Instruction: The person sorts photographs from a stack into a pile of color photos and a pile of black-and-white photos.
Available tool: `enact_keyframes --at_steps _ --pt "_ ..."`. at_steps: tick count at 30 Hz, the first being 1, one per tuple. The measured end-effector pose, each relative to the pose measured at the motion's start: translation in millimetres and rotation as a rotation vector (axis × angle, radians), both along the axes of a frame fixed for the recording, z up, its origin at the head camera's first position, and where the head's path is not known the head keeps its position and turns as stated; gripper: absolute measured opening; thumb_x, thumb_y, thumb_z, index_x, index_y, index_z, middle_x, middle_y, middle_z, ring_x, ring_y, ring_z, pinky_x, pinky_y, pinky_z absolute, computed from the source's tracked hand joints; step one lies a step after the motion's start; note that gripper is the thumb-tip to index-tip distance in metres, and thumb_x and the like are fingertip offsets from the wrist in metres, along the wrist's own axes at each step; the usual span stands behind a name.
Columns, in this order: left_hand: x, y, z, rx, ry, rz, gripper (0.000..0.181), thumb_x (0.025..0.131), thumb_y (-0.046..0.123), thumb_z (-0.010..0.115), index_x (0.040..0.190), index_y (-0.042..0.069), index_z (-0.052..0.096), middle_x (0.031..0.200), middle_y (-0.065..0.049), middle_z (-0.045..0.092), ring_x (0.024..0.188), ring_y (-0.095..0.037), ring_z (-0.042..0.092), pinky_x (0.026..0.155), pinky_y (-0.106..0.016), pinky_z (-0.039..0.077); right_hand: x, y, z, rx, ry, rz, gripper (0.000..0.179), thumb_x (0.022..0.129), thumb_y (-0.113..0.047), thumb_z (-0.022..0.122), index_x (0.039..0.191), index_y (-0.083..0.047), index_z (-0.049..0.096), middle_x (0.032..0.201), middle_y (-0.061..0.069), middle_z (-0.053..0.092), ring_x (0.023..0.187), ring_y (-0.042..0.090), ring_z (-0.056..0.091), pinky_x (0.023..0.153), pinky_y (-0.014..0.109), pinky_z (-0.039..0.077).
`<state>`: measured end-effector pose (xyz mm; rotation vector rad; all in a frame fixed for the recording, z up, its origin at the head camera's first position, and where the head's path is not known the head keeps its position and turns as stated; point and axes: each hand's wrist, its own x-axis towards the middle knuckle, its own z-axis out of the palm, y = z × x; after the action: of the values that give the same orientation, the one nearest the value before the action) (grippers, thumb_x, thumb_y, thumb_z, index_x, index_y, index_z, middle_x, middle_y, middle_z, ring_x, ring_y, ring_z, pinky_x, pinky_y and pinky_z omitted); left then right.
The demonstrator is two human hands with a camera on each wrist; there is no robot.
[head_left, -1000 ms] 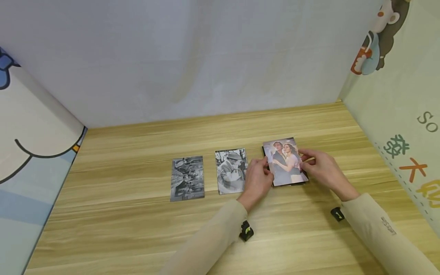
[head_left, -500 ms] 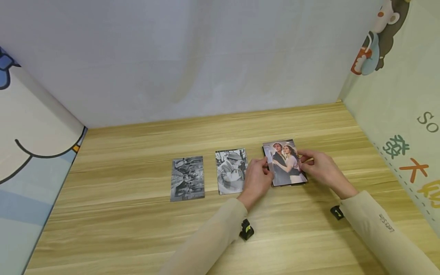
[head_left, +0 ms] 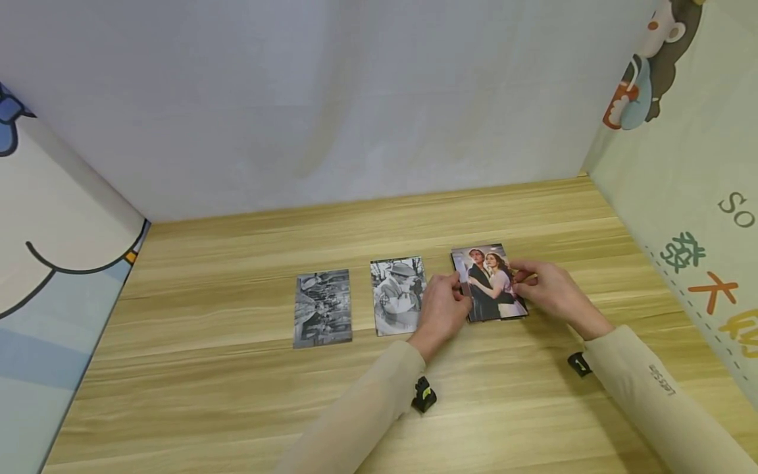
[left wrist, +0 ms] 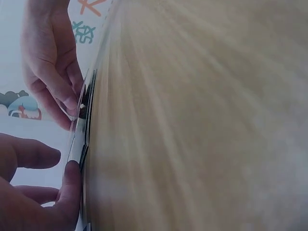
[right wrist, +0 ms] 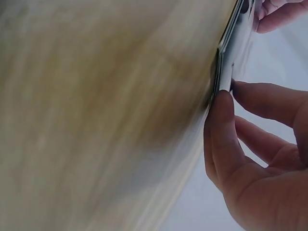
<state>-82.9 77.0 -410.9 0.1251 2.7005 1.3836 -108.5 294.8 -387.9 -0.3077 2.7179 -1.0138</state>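
1. Head view, cards. Faces showing: 3, in a row on the bench [head_left: 207, 283]. Black-and-white: 2, the left card [head_left: 323, 309] and the middle card [head_left: 395, 299], lying apart. Colour: 1, the couple card [head_left: 490, 280], rightmost, between the two hands.
2. Head view, hands. Count: 2. The right hand [head_left: 551, 293] pinches the couple card's right edge; the left hand [head_left: 441, 309] has bent fingers at its left edge and overlaps the middle card's right side. Pale sleeves: 2, one being the left sleeve [head_left: 367, 401], the other the right sleeve [head_left: 651, 388].
3. Left wrist view. Hands: 2. Dark-edged layers [left wrist: 89, 113] show edge-on; exact number unreadable. One left fingertip touches the edge, another stands clear; cannot tell whether this hand grips.
4. Right wrist view. Two right-hand fingertips meet at the edge. Left hand: partly visible, upper right corner.
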Motion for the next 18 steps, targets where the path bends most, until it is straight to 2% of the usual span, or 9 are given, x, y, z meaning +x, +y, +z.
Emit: enact_keyframes --at_steps 5,7,9,13,15,18 --pt "-0.6 -1.0 3.3 -0.045 -0.014 -0.035 0.046 0.086 0.006 0.073 0.131 -0.003 0.068 0.098 -0.005 0.067 0.103 -0.020 0.058 0.086 -0.026 0.049 -0.8 0.2 -0.2 0.013 -0.006 0.002 0.048 0.092 0.000 0.064 0.136 0.016 0.056 0.110 0.027 0.071 0.098 0.039 0.070 0.077 0.037 0.058" --pt "-1.8 -1.3 4.4 -0.063 -0.010 -0.057 0.033 0.086 0.006 0.072 0.118 -0.003 0.073 0.098 -0.006 0.067 0.101 -0.021 0.059 0.085 -0.028 0.049 -1.3 0.1 -0.6 0.023 -0.007 0.001 0.048 0.092 0.000 0.064 0.136 0.016 0.056 0.111 0.027 0.071 0.098 0.038 0.070 0.077 0.037 0.057" --pt "-3.2 -1.7 5.4 -0.061 -0.015 -0.068 0.027 0.086 0.006 0.073 0.111 -0.002 0.074 0.098 -0.006 0.067 0.099 -0.021 0.058 0.083 -0.027 0.049 -1.7 0.0 -0.6 0.030 -0.009 -0.002 0.048 0.092 -0.001 0.065 0.136 0.015 0.057 0.110 0.026 0.071 0.097 0.037 0.070 0.075 0.035 0.057" --pt "-6.4 -3.0 5.7 -0.042 -0.018 -0.082 0.006 0.085 0.004 0.073 0.087 0.001 0.068 0.092 -0.006 0.064 0.088 -0.016 0.057 0.075 -0.025 0.048 -2.1 0.2 0.4 0.034 -0.010 0.003 0.049 0.091 -0.003 0.068 0.136 0.015 0.057 0.106 0.025 0.072 0.095 0.036 0.071 0.072 0.033 0.055" --pt "-7.5 -3.6 5.7 -0.029 -0.020 -0.084 0.016 0.084 0.003 0.073 0.076 0.005 0.059 0.088 -0.005 0.062 0.083 -0.014 0.056 0.070 -0.024 0.047 -2.2 -0.1 0.8 0.035 -0.008 0.008 0.049 0.091 -0.003 0.069 0.135 0.016 0.057 0.104 0.024 0.072 0.093 0.035 0.071 0.072 0.033 0.055" --pt "-8.5 -4.1 5.8 -0.020 -0.019 -0.087 0.026 0.083 0.002 0.073 0.071 0.010 0.051 0.084 -0.003 0.061 0.079 -0.012 0.054 0.067 -0.023 0.046 -2.4 -0.7 1.2 0.041 -0.001 0.016 0.049 0.091 -0.004 0.070 0.134 0.016 0.058 0.101 0.023 0.071 0.091 0.034 0.070 0.072 0.034 0.055"
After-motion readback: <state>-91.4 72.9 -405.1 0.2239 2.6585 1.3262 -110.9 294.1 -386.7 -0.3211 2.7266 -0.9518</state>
